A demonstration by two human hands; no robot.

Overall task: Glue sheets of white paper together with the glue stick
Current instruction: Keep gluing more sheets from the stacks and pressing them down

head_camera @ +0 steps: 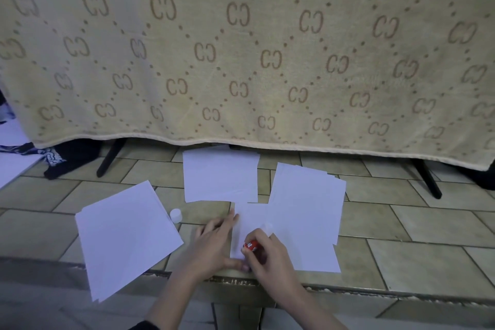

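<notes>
On the tiled floor (401, 222), the right hand (263, 256) grips the red glue stick (250, 245), tip against a white sheet (294, 236). The left hand (214, 242) presses that sheet's left edge with straight fingers. Its white cap (176, 215) stands beside the left paper stack (126, 238).

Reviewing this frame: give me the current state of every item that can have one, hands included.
Glue stick: uncapped, in the right hand's grip, tip toward the paper.
Cap: off, standing on the tiles.
Working sheet: flat, pinned at its left edge.
Left hand: fingers straight, pressing that edge.
Right hand: curled round the stick.
Left stack: loose, fanned.
Right stack: fanned.
Far sheet: flat.
</notes>
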